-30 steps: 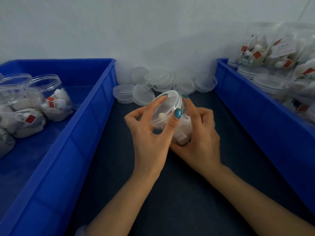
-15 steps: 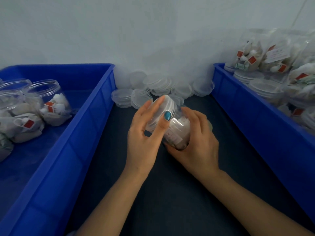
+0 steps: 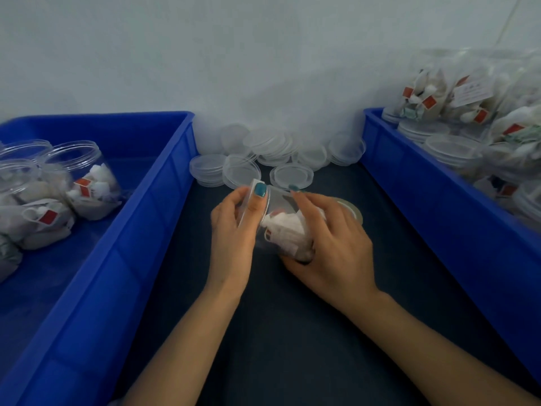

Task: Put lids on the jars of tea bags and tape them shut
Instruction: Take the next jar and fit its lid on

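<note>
A clear plastic jar [image 3: 285, 227] of white tea bags lies tilted on its side over the dark table, mouth pointing left. A clear lid [image 3: 248, 197] sits on that mouth. My left hand [image 3: 234, 230] grips the lid, thumb on its top edge. My right hand [image 3: 330, 244] wraps around the jar's body from the right. Behind my right hand a roll of clear tape [image 3: 352, 210] lies flat on the table, mostly hidden.
Several loose clear lids [image 3: 263, 159] are piled against the white wall. A blue bin [image 3: 123, 230] on the left holds open jars of tea bags [image 3: 85, 183]. A blue bin [image 3: 439, 206] on the right holds lidded jars [image 3: 456, 148] stacked high.
The jar has tipped further onto its side and sunk toward the table. My left hand turned so the lid is edge-on. The tape roll has come into sight behind my right hand.
</note>
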Motion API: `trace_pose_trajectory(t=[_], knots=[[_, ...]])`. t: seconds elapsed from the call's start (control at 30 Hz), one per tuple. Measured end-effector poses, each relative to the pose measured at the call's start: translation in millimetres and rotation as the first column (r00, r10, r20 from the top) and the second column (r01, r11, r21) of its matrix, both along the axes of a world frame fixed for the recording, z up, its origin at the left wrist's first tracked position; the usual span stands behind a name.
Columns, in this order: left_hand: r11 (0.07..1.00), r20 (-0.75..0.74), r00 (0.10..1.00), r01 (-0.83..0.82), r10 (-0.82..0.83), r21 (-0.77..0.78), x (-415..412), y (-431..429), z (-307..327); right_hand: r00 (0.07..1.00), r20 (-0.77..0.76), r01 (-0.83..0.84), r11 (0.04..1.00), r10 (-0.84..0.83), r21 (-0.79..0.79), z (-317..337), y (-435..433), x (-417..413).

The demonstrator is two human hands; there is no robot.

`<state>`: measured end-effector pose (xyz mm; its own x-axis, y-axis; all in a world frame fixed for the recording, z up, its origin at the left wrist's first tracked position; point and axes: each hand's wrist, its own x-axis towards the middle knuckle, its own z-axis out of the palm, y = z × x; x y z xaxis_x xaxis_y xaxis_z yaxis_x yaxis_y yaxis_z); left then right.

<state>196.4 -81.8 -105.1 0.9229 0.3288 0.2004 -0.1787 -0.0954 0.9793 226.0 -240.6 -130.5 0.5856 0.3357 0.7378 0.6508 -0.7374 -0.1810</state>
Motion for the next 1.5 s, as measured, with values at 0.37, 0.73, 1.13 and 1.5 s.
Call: trace_pose_trajectory(t=[0.37,0.73,1.13,1.5], knots=[[0.963,0.163,0.962,0.186,-0.218,0.194,-3.6,7.8,5.2,0.921,-0.318,-0.111,0.934,0.225,0.340,-4.0,-3.7,6.3],[0.993,0.026,0.994,0.107,-0.108,0.051,-1.8,1.1,4.6,0.991,0.136,0.002,0.999,-0.006,0.034,-1.6,-5.4,6.3],[0.978,0.163,0.964,0.210,-0.209,0.014,-3.8,11.4,5.5,0.992,-0.062,-0.099,0.984,0.109,0.150,2.4,-6.9,0.9],[0.993,-0.061,0.994,0.098,-0.095,0.059,-10.3,-4.8,31.2,0.987,0.160,0.043,0.996,-0.030,-0.079,3.2,-6.6,-3.3]])
